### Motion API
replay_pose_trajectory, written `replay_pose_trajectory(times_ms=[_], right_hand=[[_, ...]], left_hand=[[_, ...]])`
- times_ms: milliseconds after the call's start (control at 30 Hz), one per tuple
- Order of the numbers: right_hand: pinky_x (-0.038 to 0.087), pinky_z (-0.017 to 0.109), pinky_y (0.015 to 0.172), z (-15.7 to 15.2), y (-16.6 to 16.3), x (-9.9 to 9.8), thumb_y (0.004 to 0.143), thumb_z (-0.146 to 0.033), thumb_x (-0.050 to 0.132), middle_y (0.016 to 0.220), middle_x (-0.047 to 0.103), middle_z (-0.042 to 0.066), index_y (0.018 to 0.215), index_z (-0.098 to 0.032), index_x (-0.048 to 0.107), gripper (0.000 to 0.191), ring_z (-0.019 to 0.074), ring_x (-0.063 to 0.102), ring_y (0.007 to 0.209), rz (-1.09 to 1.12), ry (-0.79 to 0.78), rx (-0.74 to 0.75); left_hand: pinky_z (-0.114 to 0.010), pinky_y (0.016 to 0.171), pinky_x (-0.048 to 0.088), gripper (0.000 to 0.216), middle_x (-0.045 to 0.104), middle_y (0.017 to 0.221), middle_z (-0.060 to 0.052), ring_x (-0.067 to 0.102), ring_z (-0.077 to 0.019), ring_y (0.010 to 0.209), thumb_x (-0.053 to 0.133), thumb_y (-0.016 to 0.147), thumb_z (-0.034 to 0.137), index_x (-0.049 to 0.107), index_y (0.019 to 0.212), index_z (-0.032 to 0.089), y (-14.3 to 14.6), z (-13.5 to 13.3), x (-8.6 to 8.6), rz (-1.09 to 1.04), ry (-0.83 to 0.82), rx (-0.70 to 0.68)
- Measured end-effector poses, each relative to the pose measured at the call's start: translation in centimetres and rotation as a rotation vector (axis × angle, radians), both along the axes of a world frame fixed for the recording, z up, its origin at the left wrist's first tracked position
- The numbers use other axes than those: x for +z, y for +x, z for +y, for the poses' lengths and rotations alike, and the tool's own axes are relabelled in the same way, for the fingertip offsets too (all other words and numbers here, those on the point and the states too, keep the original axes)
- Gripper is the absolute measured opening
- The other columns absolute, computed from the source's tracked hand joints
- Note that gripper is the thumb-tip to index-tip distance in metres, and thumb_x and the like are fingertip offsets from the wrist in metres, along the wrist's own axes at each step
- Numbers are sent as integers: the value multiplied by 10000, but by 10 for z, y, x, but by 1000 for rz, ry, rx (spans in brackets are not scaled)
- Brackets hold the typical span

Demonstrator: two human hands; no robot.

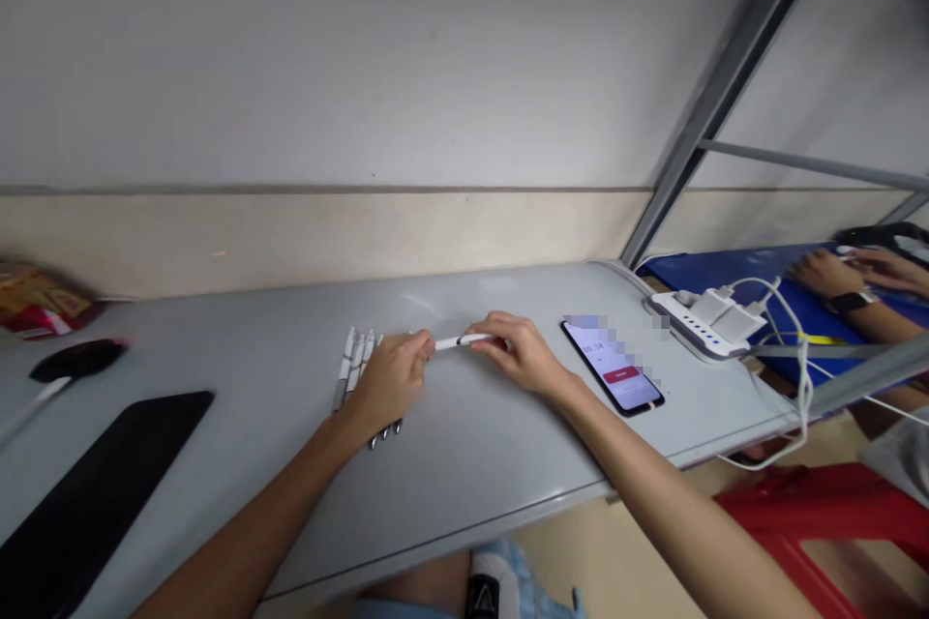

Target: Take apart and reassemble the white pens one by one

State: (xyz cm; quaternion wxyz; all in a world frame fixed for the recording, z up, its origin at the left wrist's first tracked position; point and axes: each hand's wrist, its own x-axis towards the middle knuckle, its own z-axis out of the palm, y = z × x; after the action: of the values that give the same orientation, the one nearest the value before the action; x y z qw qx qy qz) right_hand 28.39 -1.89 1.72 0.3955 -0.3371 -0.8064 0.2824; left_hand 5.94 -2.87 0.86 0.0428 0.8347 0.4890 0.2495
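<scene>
A white pen (448,343) with a dark band lies level between my two hands, above the grey table (464,464). My left hand (392,372) is closed around its left end. At the right end, my right hand (519,348) pinches the pen between thumb and fingers. Several white pens (355,360) rest side by side on the table beside and partly beneath my left hand, their silver tips showing below the wrist. The hand hides the middle of these pens.
Right of my hands lies a phone (614,363) with a lit screen, then a white power strip (698,321) with cables. A black mat or pad (108,493) and a snack bag (44,300) are left. Another person's hands (834,276) are over a blue surface. A red stool (834,513) stands below.
</scene>
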Motion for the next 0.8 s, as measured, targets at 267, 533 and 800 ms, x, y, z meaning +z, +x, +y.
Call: replay_pose_trajectory(times_ms=[267,533,800], right_hand=[[344,261,609,7,3,-5,906,-421,510,666,583,7,791,-174,682,323,132,470,609,8,-209,-56],[357,250,597,11,8,-5,871,-443,550,655,560,-1,808,-149,655,318,119,459,601,35,-347,-24],[382,250,623,13,9,-10,871,-372,562,711,594,10,864,-155,654,236,122,501,644,28,-341,16]], left_hand=[[-347,757,353,325,632,794,-20,568,-194,785,265,979,294,538,824,211,1,-3,2,28,-38,20],[-371,835,307,182,638,956,-24,573,-202,883,368,969,313,504,1053,226,0,-4,-3,48,-10,-21],[-351,787,275,184,636,907,-9,564,-191,847,350,984,301,517,1006,227,0,-3,-4,86,24,-10]])
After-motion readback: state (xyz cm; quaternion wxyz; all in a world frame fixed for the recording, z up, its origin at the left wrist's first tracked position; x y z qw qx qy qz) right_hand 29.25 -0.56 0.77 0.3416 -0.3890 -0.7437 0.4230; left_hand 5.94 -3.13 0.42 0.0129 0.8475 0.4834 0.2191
